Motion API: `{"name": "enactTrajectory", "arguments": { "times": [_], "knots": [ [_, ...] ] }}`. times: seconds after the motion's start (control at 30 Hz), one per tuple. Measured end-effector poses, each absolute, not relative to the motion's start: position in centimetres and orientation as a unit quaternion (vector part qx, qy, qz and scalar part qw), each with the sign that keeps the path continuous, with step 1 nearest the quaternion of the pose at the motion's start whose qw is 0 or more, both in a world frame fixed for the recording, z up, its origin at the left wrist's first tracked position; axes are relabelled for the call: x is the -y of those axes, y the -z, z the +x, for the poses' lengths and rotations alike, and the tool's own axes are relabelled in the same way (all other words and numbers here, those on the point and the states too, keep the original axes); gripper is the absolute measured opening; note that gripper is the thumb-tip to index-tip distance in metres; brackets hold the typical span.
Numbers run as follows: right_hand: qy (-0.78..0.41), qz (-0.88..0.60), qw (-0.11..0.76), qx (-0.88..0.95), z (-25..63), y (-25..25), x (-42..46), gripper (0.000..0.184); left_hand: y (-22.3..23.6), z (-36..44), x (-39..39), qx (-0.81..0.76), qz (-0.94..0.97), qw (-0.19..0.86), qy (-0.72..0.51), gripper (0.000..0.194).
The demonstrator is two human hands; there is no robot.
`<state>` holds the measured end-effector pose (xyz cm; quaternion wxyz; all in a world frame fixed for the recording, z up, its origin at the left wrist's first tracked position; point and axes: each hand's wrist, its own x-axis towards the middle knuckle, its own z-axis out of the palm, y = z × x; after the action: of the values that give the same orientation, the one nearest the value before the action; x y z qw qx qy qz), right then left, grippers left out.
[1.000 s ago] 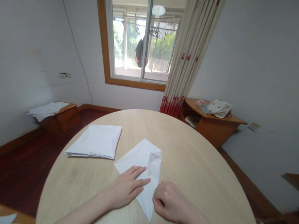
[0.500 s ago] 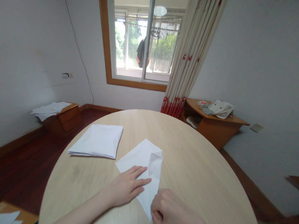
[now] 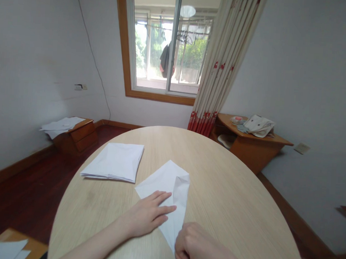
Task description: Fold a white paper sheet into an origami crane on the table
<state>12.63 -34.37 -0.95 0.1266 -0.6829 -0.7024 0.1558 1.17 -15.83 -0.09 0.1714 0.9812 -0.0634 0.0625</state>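
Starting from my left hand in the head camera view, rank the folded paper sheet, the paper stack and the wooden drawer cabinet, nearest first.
From the left hand:
1. Folded paper sheet, right under the hand.
2. Paper stack, ahead and to the left.
3. Wooden drawer cabinet, farther left by the wall.

I count one round table [image 3: 224, 208], one folded sheet of paper [image 3: 166, 186] in front of me, one stack of paper [image 3: 112, 162], one window [image 3: 162, 49], one curtain [image 3: 221, 63], and two small wooden cabinets [image 3: 78, 136] [image 3: 252, 153].

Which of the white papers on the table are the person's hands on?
The single folded sheet: the left hand lies flat on it and the right hand is at its lower tip. The squared stack of paper beside it has no hand on it.
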Motion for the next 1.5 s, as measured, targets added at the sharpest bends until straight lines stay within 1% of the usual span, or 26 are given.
{"name": "enactTrajectory", "arguments": {
  "times": [0.33,0.43,0.63,0.73,0.83,0.97,1.13,1.2,1.27,1.37,1.5],
  "knots": [
    [-0.095,-0.669,0.201,0.709,14.1,0.5,34.2,0.033,0.2,1.2,16.0,0.072,0.982,0.166,-0.062,0.039],
    [-0.069,-0.681,0.226,0.694,15.1,0.5,34.0,0.027,0.1,1.2,16.0,0.074,0.978,0.184,-0.062,0.036],
    [-0.019,-0.693,0.314,0.649,16.9,0.3,33.5,0.017,-0.7,0.9,16.3,0.073,0.967,0.236,-0.057,0.030],
    [0.010,-0.688,0.336,0.643,17.3,0.4,33.5,0.013,-0.8,0.8,16.6,0.061,0.960,0.267,-0.049,0.030],
    [0.053,-0.685,0.327,0.649,17.5,0.8,33.4,0.019,-0.7,0.7,17.0,0.027,0.955,0.293,-0.031,0.035],
    [0.117,-0.693,0.292,0.648,17.4,1.4,33.3,0.031,-0.3,0.6,17.4,-0.004,0.943,0.330,-0.035,0.042],
    [0.166,-0.676,0.249,0.674,17.7,0.9,33.8,0.053,0.0,0.5,17.6,0.010,0.934,0.354,-0.050,0.054],
    [0.167,-0.663,0.230,0.692,17.9,0.4,34.1,0.056,-0.1,0.5,17.6,0.019,0.930,0.364,-0.049,0.057],
    [0.161,-0.660,0.210,0.703,18.1,-0.1,34.3,0.049,-0.3,0.4,17.7,0.022,0.927,0.372,-0.041,0.060],
    [0.153,-0.664,0.193,0.706,18.2,-0.7,34.4,0.031,-0.8,0.4,17.8,0.018,0.926,0.377,-0.020,0.062],
    [0.149,-0.661,0.216,0.703,18.4,-0.9,34.6,0.012,-1.4,0.4,18.0,0.018,0.926,0.376,-0.004,0.066]
  ]
}}
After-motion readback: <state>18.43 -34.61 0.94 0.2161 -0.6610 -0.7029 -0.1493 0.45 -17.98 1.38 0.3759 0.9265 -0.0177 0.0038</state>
